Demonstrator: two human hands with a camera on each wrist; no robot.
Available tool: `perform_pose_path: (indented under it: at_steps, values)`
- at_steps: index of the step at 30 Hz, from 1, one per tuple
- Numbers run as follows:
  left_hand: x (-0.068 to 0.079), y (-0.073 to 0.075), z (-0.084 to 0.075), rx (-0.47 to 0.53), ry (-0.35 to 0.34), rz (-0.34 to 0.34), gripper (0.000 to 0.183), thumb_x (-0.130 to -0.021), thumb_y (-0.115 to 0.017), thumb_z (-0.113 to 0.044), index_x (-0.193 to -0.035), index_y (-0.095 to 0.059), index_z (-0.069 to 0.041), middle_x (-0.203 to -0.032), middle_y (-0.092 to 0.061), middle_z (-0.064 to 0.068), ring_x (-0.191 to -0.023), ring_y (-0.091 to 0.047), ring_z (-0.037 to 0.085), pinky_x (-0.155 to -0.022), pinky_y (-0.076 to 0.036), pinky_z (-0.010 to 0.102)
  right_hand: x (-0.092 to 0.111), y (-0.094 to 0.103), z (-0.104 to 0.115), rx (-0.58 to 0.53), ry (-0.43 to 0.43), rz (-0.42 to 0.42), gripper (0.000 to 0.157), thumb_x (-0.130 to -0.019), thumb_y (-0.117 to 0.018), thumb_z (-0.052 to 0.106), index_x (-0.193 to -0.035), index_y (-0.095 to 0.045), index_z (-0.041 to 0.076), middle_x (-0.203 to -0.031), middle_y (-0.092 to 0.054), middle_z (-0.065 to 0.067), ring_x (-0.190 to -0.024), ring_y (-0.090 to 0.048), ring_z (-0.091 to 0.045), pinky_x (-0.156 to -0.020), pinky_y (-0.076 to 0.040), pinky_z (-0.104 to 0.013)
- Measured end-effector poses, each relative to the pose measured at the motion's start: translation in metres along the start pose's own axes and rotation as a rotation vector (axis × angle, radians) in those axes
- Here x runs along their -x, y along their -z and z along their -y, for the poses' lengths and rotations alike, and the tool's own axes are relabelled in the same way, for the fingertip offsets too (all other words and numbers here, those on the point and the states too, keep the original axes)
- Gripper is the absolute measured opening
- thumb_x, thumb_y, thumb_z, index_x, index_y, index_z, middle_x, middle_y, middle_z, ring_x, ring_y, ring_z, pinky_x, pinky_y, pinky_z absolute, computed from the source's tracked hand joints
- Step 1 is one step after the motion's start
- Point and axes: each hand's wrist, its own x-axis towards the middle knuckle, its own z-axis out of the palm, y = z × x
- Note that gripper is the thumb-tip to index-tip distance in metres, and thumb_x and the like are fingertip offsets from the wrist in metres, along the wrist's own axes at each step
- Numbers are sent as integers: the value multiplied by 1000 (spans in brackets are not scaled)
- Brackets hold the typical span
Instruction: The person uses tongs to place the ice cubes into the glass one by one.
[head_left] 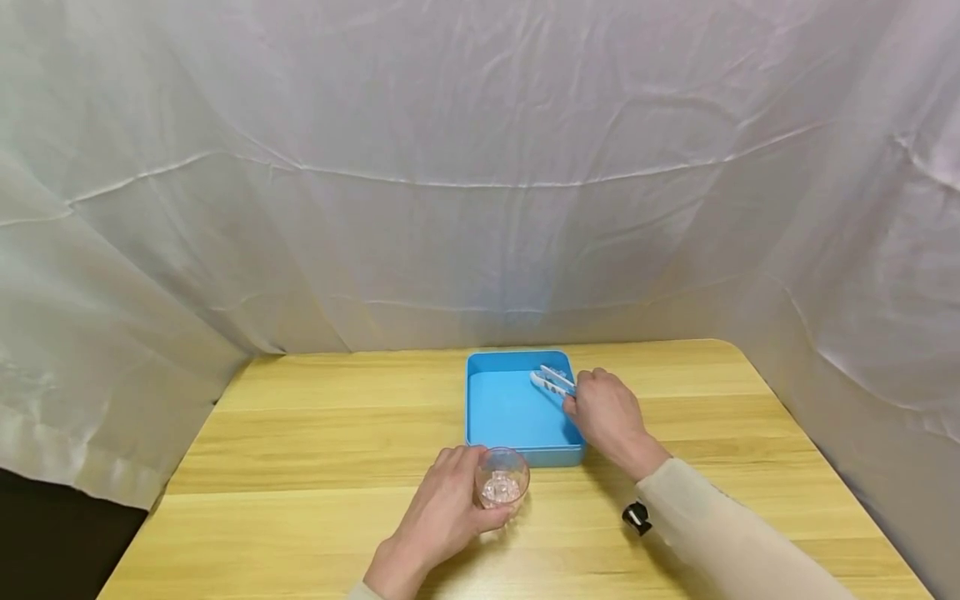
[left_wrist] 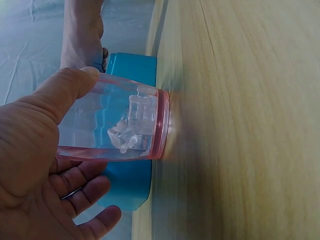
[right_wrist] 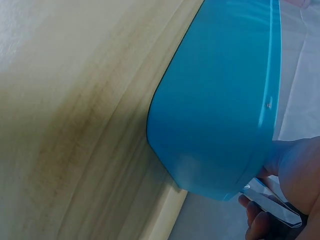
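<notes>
My left hand [head_left: 442,510] holds a clear, pink-tinted cup [head_left: 501,465] between thumb and fingers, upright on the table just in front of a blue tray [head_left: 510,408]. Inside the cup lie several clear, ice-like pieces [left_wrist: 131,125], heaped at its base. My right hand [head_left: 611,414] grips a pair of white-tipped tongs [head_left: 553,384] over the tray's right side. Their tips point to the far right corner, where small clear pieces [head_left: 561,374] show. In the right wrist view the tray's wall hides most of the tongs.
A light wood table [head_left: 322,467] carries everything. Pale fabric [head_left: 450,233] hangs behind it and along both sides. A black object [head_left: 637,517] sits at my right sleeve's cuff.
</notes>
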Motion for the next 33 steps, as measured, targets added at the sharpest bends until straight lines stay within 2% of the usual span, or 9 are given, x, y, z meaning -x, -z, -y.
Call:
perform_pose_path:
  at_steps: [12, 18, 33]
  values:
    - [-1, 0, -2, -2, 1, 9, 74, -78, -92, -46, -133, -62, -6, -122, -69, 5, -117, -60, 22, -103, -54, 45, 4, -1, 0, 4, 13, -17, 23, -91, -75, 15, -80, -61, 0, -71, -51, -8, -62, -47, -23, -53, -48, -38]
    - [-1, 1, -2, 2, 14, 8, 76, -78, -93, -46, -133, -61, -5, -124, -69, 6, -118, -60, 23, -104, -54, 46, 8, 2, 2, 4, 3, 12, 23, -92, -74, 16, -82, -62, 0, -72, -51, -7, -63, -47, -23, -55, -49, -39]
    - [0, 2, -3, 3, -8, -2, 73, -78, -93, -43, -131, -62, -4, -121, -70, 7, -116, -60, 23, -101, -55, 47, 21, 11, 3, -15, 46, 35, 22, -91, -73, 13, -79, -60, 1, -68, -45, -5, -61, -42, -20, -52, -39, -30]
